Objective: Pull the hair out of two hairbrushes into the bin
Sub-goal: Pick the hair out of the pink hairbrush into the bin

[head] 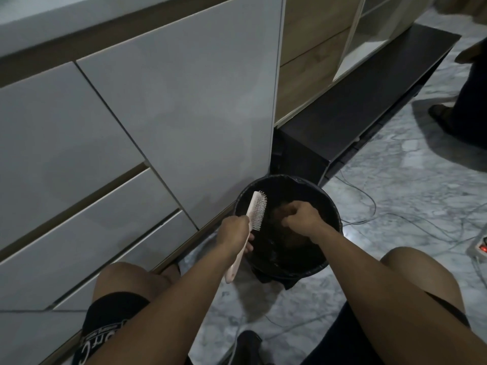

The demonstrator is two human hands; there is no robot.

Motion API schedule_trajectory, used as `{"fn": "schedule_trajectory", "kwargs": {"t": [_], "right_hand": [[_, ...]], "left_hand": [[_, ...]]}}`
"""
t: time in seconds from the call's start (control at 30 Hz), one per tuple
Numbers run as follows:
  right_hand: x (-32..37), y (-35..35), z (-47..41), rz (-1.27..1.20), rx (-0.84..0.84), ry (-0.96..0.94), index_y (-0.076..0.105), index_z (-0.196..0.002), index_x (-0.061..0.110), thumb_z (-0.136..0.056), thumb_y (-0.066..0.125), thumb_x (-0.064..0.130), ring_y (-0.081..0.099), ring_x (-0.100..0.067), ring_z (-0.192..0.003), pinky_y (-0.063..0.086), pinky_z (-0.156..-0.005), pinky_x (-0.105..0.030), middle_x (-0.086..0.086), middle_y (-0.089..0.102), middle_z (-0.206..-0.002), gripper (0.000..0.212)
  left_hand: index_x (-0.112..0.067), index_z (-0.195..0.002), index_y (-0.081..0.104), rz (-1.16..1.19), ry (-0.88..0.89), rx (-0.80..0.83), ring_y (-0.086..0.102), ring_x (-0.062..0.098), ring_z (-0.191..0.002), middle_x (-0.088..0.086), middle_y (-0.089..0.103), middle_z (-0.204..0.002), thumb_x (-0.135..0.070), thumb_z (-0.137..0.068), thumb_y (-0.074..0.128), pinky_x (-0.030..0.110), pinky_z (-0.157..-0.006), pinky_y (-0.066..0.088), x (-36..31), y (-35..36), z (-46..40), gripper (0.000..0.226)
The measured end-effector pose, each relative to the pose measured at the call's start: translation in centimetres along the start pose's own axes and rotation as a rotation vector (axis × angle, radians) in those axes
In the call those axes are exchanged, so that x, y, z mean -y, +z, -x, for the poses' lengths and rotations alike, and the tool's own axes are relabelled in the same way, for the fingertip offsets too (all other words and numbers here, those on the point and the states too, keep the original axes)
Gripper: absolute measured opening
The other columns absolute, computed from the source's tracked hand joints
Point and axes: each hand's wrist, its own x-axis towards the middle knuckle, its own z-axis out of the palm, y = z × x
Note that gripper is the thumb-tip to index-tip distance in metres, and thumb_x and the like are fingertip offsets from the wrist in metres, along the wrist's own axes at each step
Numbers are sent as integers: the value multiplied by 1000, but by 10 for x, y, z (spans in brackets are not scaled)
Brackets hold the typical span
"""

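A round black bin [325, 198] lined with a dark bag stands on the floor against the white cabinet. My left hand [234, 231] grips the neck of a pale pink hairbrush [256, 210], held upright over the bin's left rim, bristles facing right. My right hand [303, 216] hangs over the bin's middle with its fingers pinched together; whether hair is between them cannot be told. Brownish stuff [292, 239] lies inside the bin. Only one hairbrush is in view.
White cabinet doors and drawers [131, 127] fill the left. A low black plinth [363, 106] runs behind the bin. Thin cables [369, 206] cross the marble floor, with a power strip [481, 250] at the right edge. Another person's foot [442, 114] is at the far right.
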Motion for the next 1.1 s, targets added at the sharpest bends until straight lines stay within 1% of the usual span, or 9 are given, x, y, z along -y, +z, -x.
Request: {"fn": "schedule_trajectory", "kwargs": {"t": [0.17,0.37,0.43,0.5,0.6,0.73,0.83,1.0,1.1], "right_hand": [[-4,3,-5,-27,87,88,55,-134,21,-85,63,9,57,-29,-107,58,-87,-45,-9,56,-127,51],[-1,1,-2,-39,64,24,47,-142,15,-82,66,4,53,-29,-123,51,-100,-45,-9,52,-140,64],[11,2,5,-295,124,-14,44,-143,19,-81,65,-4,54,-25,-119,55,-88,-40,-3,53,-137,69],[25,2,13,-592,222,2,47,-135,19,-81,56,-11,59,-26,-107,52,-74,-36,-3,62,-119,63],[33,-1,17,-744,297,45,52,-124,1,-74,47,-9,56,-29,-84,42,-59,-33,-19,56,-100,51],[31,-4,25,-618,346,44,64,-97,5,-83,56,9,52,-17,-63,39,-58,-30,-11,61,-81,17],[27,-4,28,-551,376,4,67,-88,9,-93,54,13,46,-15,-62,44,-65,-31,-2,49,-65,14],[17,-1,22,-270,259,34,67,-91,12,-95,54,13,58,-24,-99,57,-72,-32,-8,57,-103,14],[10,5,22,-198,265,54,66,-106,13,-98,51,13,63,-25,-101,59,-72,-34,-10,60,-117,17]], "left_hand": [[10,-128,53,49,0,3,55,24,-48,19,66,-80,-10,-86,41,29,-49,45,-2,-4,3,47],[12,-126,52,-4,1,2,55,24,-50,19,67,-84,-6,-89,40,30,-47,44,-10,-9,10,43],[11,-121,55,-42,22,20,54,23,-47,19,67,-83,-6,-91,41,29,-45,43,-13,-10,13,38],[8,-113,59,-43,77,59,53,22,-44,16,67,-77,-5,-90,42,27,-42,42,-15,-10,17,32],[-2,-89,61,-41,154,92,52,22,-42,16,66,-73,-4,-87,43,27,-41,40,-17,-8,21,18],[-11,-81,58,-60,216,15,52,21,-42,14,67,-76,-7,-88,44,28,-44,42,-19,-8,19,16],[-12,-81,57,-71,223,-85,53,21,-45,14,66,-77,-8,-88,44,28,-46,42,-17,-13,18,16],[-4,-85,59,-3,208,-190,52,21,-46,14,61,-73,-7,-87,42,27,-48,41,-11,-21,14,17],[-2,-88,60,39,196,-154,53,21,-46,13,63,-71,-8,-86,47,28,-48,42,-10,-23,16,15]]}}
